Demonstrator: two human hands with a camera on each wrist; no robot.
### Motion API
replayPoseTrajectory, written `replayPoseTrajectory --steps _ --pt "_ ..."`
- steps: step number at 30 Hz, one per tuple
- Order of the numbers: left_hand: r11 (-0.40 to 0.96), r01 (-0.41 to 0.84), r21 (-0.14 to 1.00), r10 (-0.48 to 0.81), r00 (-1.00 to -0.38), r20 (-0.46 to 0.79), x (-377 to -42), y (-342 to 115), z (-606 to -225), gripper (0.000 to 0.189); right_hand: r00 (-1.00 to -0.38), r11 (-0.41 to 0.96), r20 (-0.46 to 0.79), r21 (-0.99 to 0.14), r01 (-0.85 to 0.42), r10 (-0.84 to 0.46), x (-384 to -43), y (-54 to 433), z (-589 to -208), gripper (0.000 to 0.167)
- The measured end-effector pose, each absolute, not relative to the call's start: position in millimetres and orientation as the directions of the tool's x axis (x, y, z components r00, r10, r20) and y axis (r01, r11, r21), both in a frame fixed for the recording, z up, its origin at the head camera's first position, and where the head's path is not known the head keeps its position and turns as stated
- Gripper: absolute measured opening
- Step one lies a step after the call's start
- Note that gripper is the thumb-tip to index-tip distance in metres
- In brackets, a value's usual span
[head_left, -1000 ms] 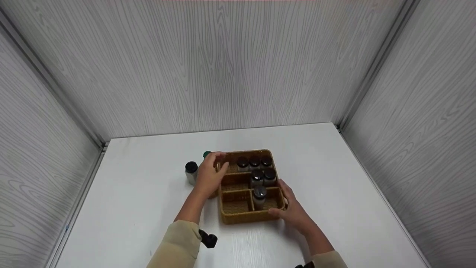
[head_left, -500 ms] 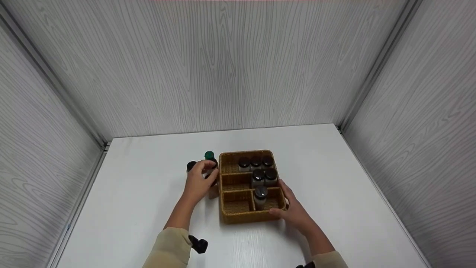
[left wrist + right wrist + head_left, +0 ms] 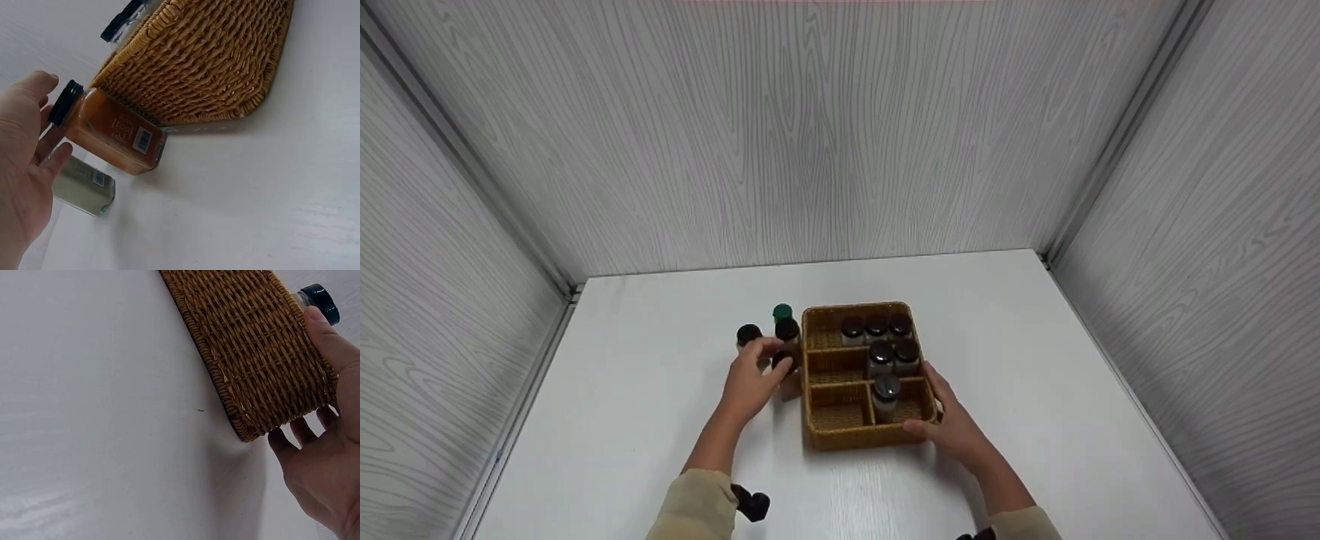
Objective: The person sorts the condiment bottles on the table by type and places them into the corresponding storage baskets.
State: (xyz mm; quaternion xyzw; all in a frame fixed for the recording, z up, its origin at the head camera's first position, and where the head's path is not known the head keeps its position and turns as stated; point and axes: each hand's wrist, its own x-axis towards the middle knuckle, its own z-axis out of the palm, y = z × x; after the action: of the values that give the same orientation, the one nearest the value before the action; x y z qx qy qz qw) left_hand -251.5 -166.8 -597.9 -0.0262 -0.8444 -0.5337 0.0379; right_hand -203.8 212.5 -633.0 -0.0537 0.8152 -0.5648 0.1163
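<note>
My left hand (image 3: 750,386) is at the black lid of a spice jar (image 3: 112,132) with orange-red powder, thumb and fingers spread around the lid without closing on it. This jar stands upright against the left side of a brown wicker basket (image 3: 840,437). Behind the fingers in the left wrist view is a second jar (image 3: 84,185) with pale greenish contents. My right hand (image 3: 956,427) holds the basket's near right corner, its thumb (image 3: 318,320) at the rim and the other fingers along the side wall.
Several dark-lidded jars (image 3: 877,326) stand in the basket's divided compartments, mostly on the right. Left of the basket are a green-capped bottle (image 3: 783,311) and black-lidded jars (image 3: 787,328). Grey wood-grain panels (image 3: 810,150) enclose the white table (image 3: 1035,375) behind and at the sides.
My left hand has moved from the basket's far left compartment back out to the left and nearer, down to the orange-red jar. My right hand has stayed on the basket.
</note>
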Motion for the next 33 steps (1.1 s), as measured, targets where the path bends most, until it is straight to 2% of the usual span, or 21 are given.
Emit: replayPoseTrajectory --steps 8,19,28,33 --pt "0.419 0.065 0.905 0.045 -0.998 0.051 -249 -172 -608 0.05 -0.968 0.358 -0.13 -0.933 0.046 -0.216 -203 213 -633 0.118" --pt "0.384 0.011 0.923 0.034 -0.999 -0.003 -246 -179 -613 0.05 -0.965 0.332 -0.133 -0.942 0.051 -0.228 -202 209 -633 0.118" --pt "0.443 0.012 0.896 0.042 -0.999 -0.007 -246 -180 -611 0.052 -0.966 0.333 -0.124 -0.942 0.043 -0.226 -201 207 -632 0.119" --pt "0.501 0.052 0.864 0.055 -0.998 0.028 -246 -180 -610 0.051 -0.967 0.334 -0.121 -0.942 0.041 -0.222 -202 207 -633 0.119"
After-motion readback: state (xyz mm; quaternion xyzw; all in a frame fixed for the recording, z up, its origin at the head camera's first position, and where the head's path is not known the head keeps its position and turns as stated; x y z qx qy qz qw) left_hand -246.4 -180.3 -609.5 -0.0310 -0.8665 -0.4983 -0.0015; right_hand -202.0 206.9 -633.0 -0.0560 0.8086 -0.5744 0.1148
